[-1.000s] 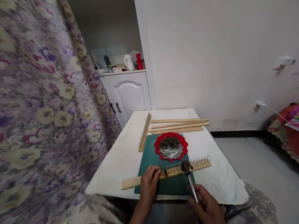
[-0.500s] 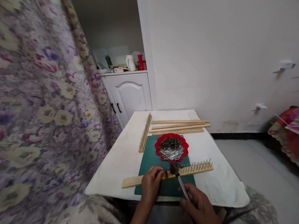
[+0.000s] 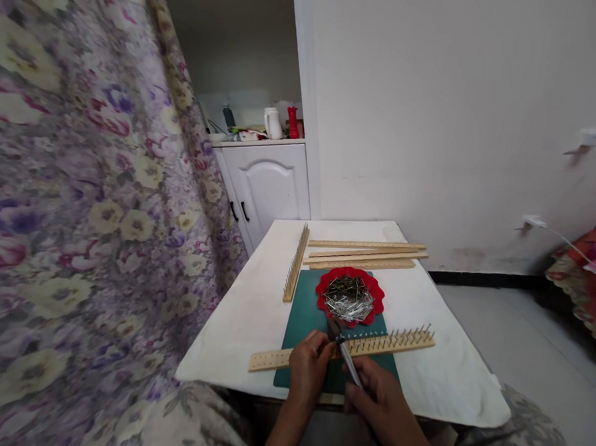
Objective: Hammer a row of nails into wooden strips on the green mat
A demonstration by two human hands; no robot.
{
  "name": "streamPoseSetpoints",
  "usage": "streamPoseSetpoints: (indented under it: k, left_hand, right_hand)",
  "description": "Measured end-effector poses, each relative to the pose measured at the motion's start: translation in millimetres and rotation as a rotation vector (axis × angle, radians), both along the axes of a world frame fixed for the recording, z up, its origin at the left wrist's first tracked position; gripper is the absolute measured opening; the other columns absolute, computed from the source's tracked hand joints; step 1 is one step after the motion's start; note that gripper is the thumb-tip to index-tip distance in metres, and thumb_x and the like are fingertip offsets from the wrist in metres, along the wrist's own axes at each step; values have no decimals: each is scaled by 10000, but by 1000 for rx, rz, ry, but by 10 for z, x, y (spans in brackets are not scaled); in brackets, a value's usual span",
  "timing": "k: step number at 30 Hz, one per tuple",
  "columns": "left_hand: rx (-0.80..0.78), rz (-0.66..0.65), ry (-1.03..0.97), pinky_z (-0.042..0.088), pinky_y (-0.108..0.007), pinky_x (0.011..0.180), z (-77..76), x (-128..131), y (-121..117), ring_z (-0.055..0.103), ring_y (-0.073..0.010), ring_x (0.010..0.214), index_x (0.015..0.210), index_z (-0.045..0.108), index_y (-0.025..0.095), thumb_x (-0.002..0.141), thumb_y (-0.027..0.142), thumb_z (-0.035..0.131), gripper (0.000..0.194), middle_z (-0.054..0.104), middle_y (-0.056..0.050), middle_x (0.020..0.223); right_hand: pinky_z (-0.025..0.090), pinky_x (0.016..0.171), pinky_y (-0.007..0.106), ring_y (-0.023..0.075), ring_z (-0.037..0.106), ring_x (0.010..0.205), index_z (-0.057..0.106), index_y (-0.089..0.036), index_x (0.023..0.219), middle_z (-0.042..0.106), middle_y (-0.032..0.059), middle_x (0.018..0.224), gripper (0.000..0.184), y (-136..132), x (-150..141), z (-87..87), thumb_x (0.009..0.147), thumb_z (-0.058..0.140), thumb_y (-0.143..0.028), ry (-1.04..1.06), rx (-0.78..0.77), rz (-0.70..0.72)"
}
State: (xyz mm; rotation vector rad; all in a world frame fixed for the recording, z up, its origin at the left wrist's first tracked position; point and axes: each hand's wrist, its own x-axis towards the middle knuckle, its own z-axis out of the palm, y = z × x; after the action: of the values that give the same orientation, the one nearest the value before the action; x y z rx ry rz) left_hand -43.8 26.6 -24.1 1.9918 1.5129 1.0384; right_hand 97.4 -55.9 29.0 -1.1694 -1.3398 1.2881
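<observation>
A long wooden strip [image 3: 386, 342] studded with upright nails along its right part lies across a green cutting mat [image 3: 306, 304]. My left hand [image 3: 309, 371] rests on the strip near its middle, fingers pinched at a nail too small to see clearly. My right hand [image 3: 376, 399] grips the handle of a small hammer [image 3: 341, 346], whose dark head sits over the strip right by my left fingertips. Just behind, a red scalloped dish [image 3: 350, 296] holds a heap of loose nails.
The white table [image 3: 243, 320] also carries a nail-studded strip [image 3: 296, 263] on edge at the left and three bare wooden strips [image 3: 366, 254] at the back. A flowered curtain [image 3: 79, 205] hangs close on the left. A white cabinet [image 3: 267, 181] stands behind; a wall is at right.
The hammer head has moved left along the strip, from its nailed part to my left fingertips. My right hand came left with it. The view shifted slightly.
</observation>
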Motion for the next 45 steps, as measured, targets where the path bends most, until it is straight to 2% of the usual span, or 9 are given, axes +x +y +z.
streamPoseSetpoints:
  k: [7, 10, 16, 20, 23, 26, 31, 36, 45]
  left_hand:
    - [-17, 5, 16, 314, -211, 547, -18, -10, 2, 506, -125, 597, 576, 468, 187, 779, 192, 474, 203, 475, 28, 616]
    - [-20, -6, 10, 327, -213, 553, -15, -5, 4, 517, -128, 604, 590, 496, 186, 780, 189, 477, 191, 495, 23, 625]
    - [-20, -74, -37, 390, -226, 608, 33, -45, -16, 565, -147, 676, 705, 608, 188, 792, 203, 509, 133, 583, -3, 714]
    - [1, -124, -47, 440, -248, 683, 157, -134, 28, 589, -164, 759, 858, 636, 195, 810, 187, 498, 146, 619, -26, 819]
    - [65, -105, 40, 447, -268, 721, 308, -130, 172, 587, -175, 805, 891, 635, 198, 848, 198, 454, 186, 625, -40, 857]
    - [120, -100, 268, 431, -285, 768, 452, -11, 405, 570, -189, 866, 854, 638, 199, 864, 207, 450, 188, 617, -49, 872]
    - [32, -45, 654, 412, -305, 782, 522, 264, 787, 553, -224, 923, 780, 663, 172, 793, 172, 539, 125, 626, -92, 903]
    - [-28, -25, 722, 415, -302, 721, 472, 359, 934, 583, -226, 854, 738, 670, 140, 759, 112, 521, 153, 648, -119, 844]
    - [17, -73, 708, 408, -300, 752, 582, 359, 861, 588, -219, 857, 729, 652, 148, 798, 118, 485, 184, 647, -113, 839]
  right_hand:
    - [440, 532, 263, 188, 599, 576, 567, -201, 914, 596, -47, 558, 158, 2, -6, 42, 792, 501, -277, -30, 52, -13]
    - [423, 493, 248, 162, 570, 502, 568, -194, 903, 611, -45, 577, 144, 10, 3, 28, 792, 501, -257, -76, 29, -1]
    - [428, 561, 262, 179, 576, 563, 564, -188, 895, 614, -29, 584, 143, -55, 74, -130, 781, 530, -267, 4, 48, -20]
    - [405, 540, 255, 181, 558, 566, 554, -191, 932, 619, -17, 575, 222, -156, 208, -275, 785, 556, -358, 124, 6, -69]
    - [351, 476, 237, 155, 517, 489, 539, -183, 965, 613, -18, 559, 315, -206, 297, -335, 772, 586, -428, 161, -55, -151]
    - [340, 465, 232, 151, 515, 470, 549, -183, 948, 600, -24, 527, 365, -224, 341, -347, 748, 609, -482, 170, -69, -213]
    - [336, 452, 235, 153, 503, 461, 566, -193, 922, 614, -9, 527, 421, -215, 363, -405, 728, 595, -566, 195, -48, -199]
    - [366, 459, 236, 166, 517, 467, 552, -211, 911, 612, -13, 504, 420, -204, 393, -477, 712, 599, -578, 219, -69, -199]
    - [355, 469, 239, 154, 508, 457, 561, -196, 862, 589, -30, 493, 371, -212, 421, -303, 709, 624, -528, 235, -50, -240]
